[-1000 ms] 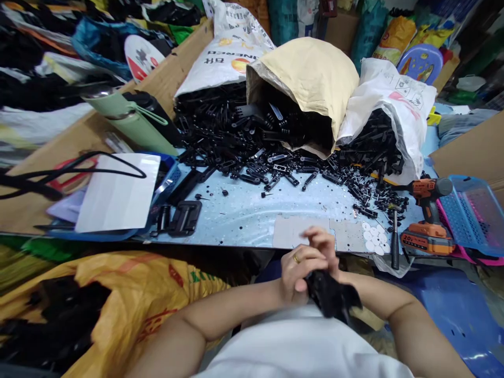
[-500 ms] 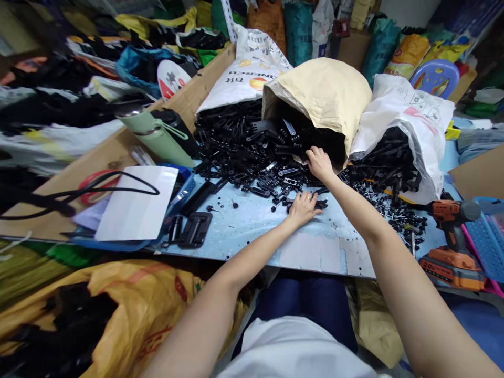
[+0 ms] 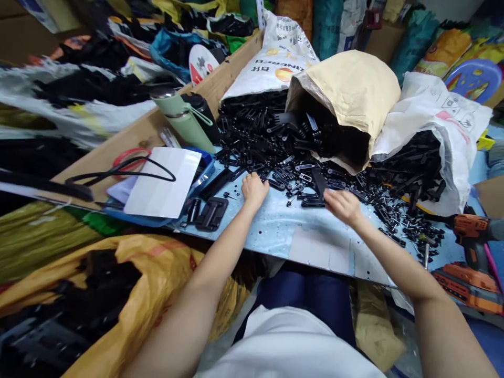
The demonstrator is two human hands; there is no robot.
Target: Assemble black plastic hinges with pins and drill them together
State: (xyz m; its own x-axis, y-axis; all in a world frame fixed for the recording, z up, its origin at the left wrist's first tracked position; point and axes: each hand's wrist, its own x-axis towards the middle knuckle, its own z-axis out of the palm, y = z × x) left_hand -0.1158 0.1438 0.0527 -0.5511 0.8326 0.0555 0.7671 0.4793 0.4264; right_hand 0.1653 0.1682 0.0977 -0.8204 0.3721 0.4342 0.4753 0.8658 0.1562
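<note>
My right hand (image 3: pixel 342 206), slightly blurred, pinches the lower end of a flat black plastic piece (image 3: pixel 318 181) that stands up from its fingertips. Just below that piece, several long black plastic parts (image 3: pixel 313 202) lie on the blue tabletop (image 3: pixel 271 226). My left hand (image 3: pixel 255 190) is at the front edge of a heap of black plastic parts (image 3: pixel 255 137), its fingers curled down. What those fingers hold, if anything, is hidden. A tan paper sack (image 3: pixel 354 89) lies open-mouthed behind the heap, with black parts inside.
White sacks (image 3: pixel 283 63) flank the tan one. At the right are loose screws (image 3: pixel 409 226) and an orange cordless drill (image 3: pixel 472 262). A green flask (image 3: pixel 183 121), a white sheet (image 3: pixel 163 181) and a black bracket (image 3: pixel 211 213) are at left. A yellow sack (image 3: pixel 157 262) stands below.
My right hand has come back from the tan sack's mouth toward me and now holds a flat black piece. My left hand has moved left from the parts on the tabletop to the heap's edge.
</note>
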